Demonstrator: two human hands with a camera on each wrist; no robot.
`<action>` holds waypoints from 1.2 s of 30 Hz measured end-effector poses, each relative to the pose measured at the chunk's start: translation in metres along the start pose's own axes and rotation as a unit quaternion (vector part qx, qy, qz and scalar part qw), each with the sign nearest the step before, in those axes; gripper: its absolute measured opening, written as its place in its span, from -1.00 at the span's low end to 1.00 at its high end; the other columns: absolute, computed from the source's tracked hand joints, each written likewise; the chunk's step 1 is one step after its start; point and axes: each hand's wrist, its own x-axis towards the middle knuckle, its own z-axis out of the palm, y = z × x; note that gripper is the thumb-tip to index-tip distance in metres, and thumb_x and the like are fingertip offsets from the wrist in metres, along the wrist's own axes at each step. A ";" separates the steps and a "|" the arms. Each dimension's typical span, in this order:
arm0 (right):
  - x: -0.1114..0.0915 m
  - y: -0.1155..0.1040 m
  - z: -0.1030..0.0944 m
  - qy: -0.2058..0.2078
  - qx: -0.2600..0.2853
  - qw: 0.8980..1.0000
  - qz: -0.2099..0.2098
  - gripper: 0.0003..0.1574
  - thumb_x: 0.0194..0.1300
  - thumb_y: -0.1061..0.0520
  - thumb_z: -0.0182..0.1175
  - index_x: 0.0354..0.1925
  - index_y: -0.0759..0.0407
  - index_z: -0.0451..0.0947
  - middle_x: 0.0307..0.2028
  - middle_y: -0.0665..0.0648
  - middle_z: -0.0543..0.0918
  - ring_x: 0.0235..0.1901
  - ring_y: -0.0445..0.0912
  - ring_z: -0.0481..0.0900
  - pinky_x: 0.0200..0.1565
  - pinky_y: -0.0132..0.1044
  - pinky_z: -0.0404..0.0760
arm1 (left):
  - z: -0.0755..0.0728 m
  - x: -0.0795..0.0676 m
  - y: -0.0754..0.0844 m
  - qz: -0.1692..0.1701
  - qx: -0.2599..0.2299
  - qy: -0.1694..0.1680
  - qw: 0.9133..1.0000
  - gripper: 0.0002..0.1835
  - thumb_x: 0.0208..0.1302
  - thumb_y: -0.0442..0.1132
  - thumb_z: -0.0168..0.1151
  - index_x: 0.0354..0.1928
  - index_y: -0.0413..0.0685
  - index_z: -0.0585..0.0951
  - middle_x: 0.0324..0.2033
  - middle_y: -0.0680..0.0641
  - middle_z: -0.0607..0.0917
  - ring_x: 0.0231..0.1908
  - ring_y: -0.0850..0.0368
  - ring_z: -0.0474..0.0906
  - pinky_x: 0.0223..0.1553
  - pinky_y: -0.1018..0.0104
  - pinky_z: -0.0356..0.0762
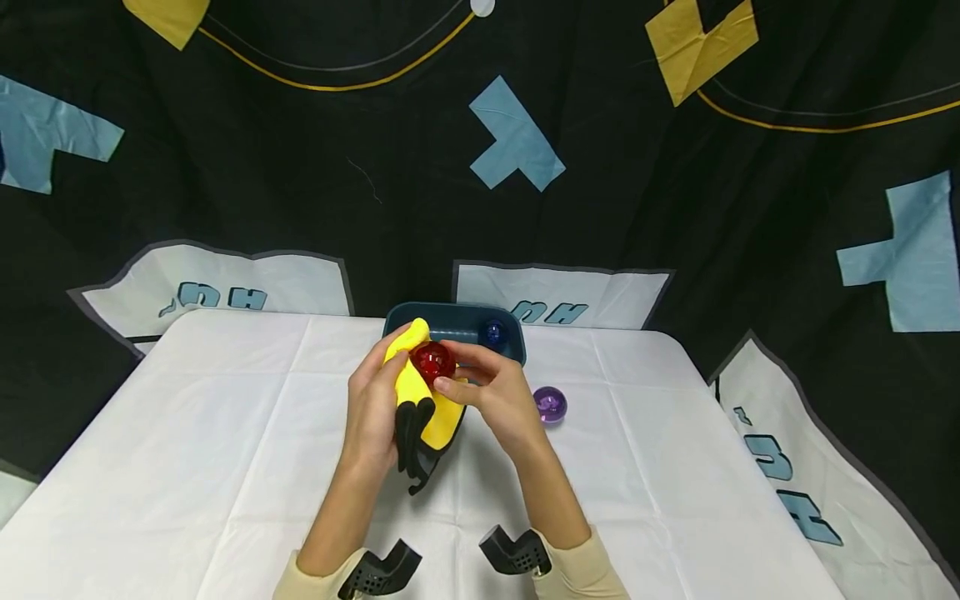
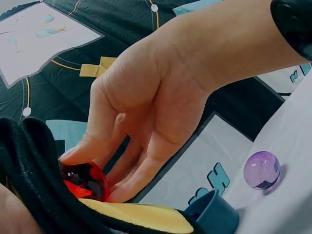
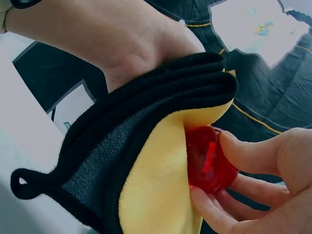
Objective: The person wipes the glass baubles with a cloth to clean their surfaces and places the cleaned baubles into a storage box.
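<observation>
My left hand (image 1: pixel 371 400) grips a yellow and dark grey cloth (image 1: pixel 414 387) with black edging and a small hanging loop. In the right wrist view the cloth (image 3: pixel 161 175) hangs in folds and hides the left fingers. My right hand (image 1: pixel 491 392) pinches a clear red ball (image 1: pixel 432 362) between thumb and fingers, against the yellow side of the cloth. The left wrist view shows the red ball (image 2: pixel 85 181) partly behind the cloth's black edge. Both hands are raised in front of a dark blue bin (image 1: pixel 450 315), which holds a blue ball (image 1: pixel 492 333).
A clear purple ball (image 1: pixel 550 404) lies on the white-covered table (image 1: pixel 225 467), just right of the bin and the right hand. Behind the table hangs a black curtain (image 1: pixel 405 192) with light blue and yellow patches.
</observation>
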 end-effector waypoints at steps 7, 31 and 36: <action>0.003 0.004 -0.008 -0.051 0.023 0.998 0.032 -0.48 0.39 0.06 0.25 0.29 0.08 0.56 0.19 0.14 0.65 0.06 0.05 0.68 0.24 -0.06 0.59 | 0.002 -0.001 0.002 -0.008 -0.005 -0.011 1.000 -0.60 0.58 -0.11 -0.12 0.33 0.32 0.52 0.28 0.13 0.46 0.25 0.05 0.37 0.20 0.27 0.56; -0.004 -0.006 0.002 0.053 -0.001 0.998 -0.024 -0.46 0.12 0.20 0.51 0.10 0.10 0.64 0.03 0.10 0.71 0.01 -0.02 0.68 0.09 -0.20 0.69 | 0.003 -0.001 0.003 -0.010 -0.020 -0.008 1.000 -0.59 0.58 -0.11 -0.11 0.35 0.29 0.50 0.30 0.12 0.44 0.26 0.06 0.37 0.19 0.33 0.56; -0.003 -0.005 -0.004 0.036 0.005 0.999 -0.004 -0.52 0.21 0.17 0.44 0.12 0.10 0.64 0.01 0.14 0.71 -0.01 0.00 0.67 0.10 -0.17 0.69 | 0.004 -0.002 0.002 -0.009 -0.006 -0.011 1.000 -0.59 0.57 -0.10 -0.10 0.36 0.26 0.50 0.31 0.07 0.44 0.26 0.03 0.37 0.16 0.35 0.56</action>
